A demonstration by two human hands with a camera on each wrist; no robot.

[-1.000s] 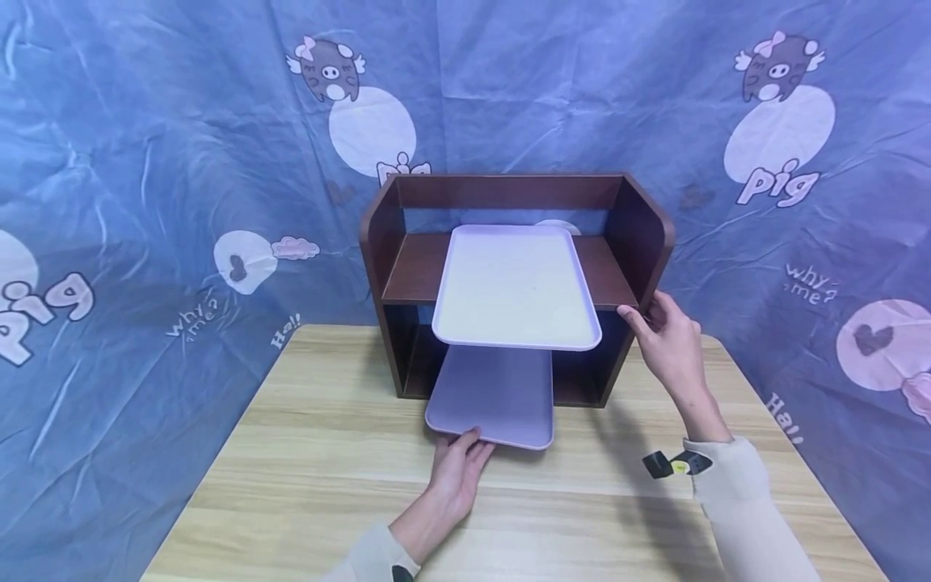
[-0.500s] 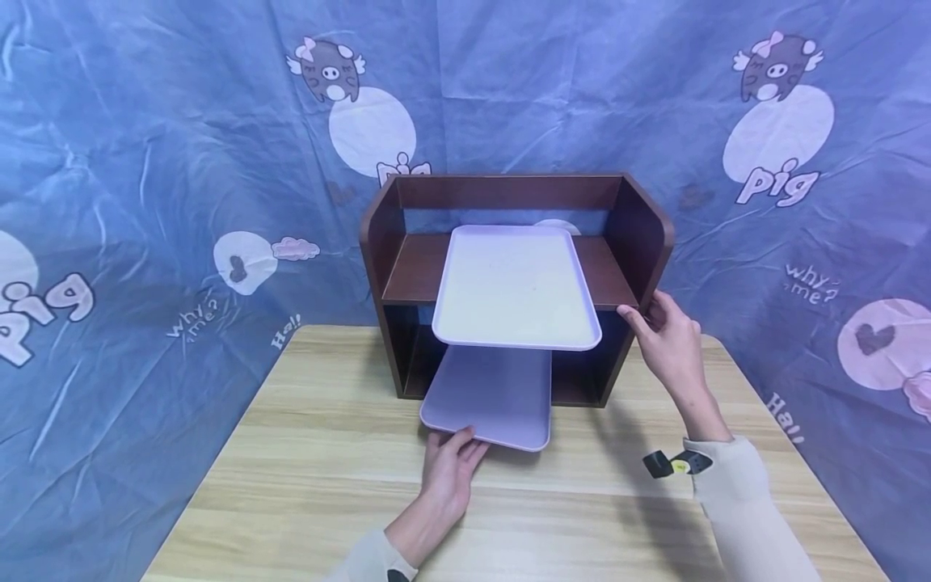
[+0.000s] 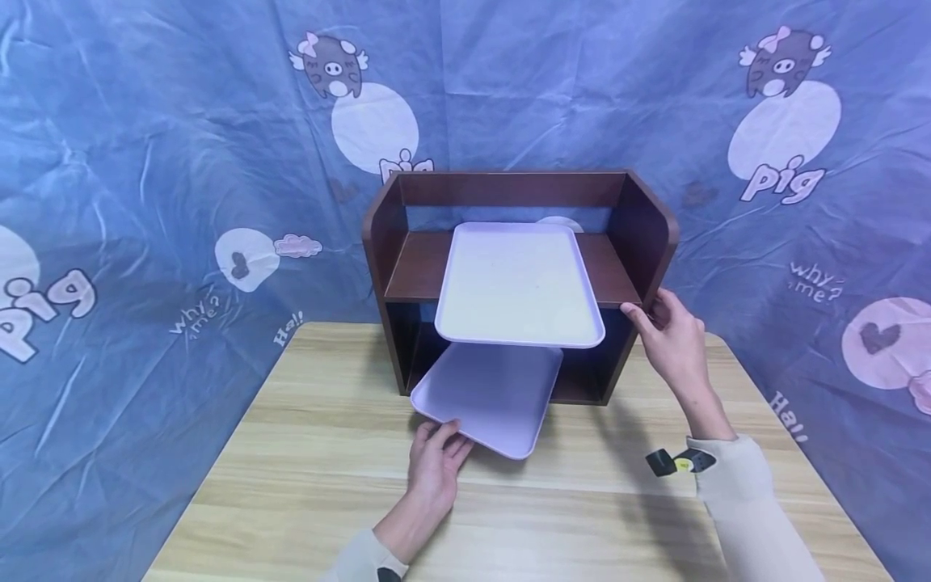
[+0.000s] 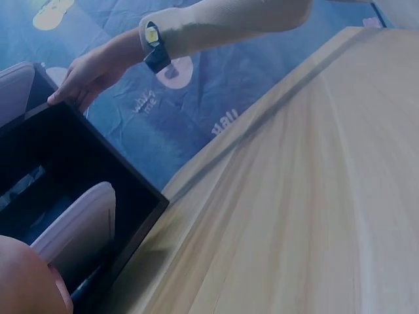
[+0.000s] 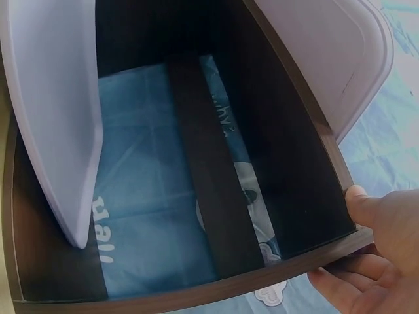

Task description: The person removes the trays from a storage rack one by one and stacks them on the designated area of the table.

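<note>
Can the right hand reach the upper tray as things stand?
Probably yes: the right hand holds the brown shelf unit near the upper tray, and nothing visible stands between them, though the hand must first let go.

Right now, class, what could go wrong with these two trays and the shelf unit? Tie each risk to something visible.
1. The lower tray sits askew, gripped near one front corner by the left hand; it could twist or slip.
2. The upper tray overhangs the front of the shelf unit, so a knock from below might tip it.
3. The right hand grips the unit's right side; a tug there might shift everything.
</note>
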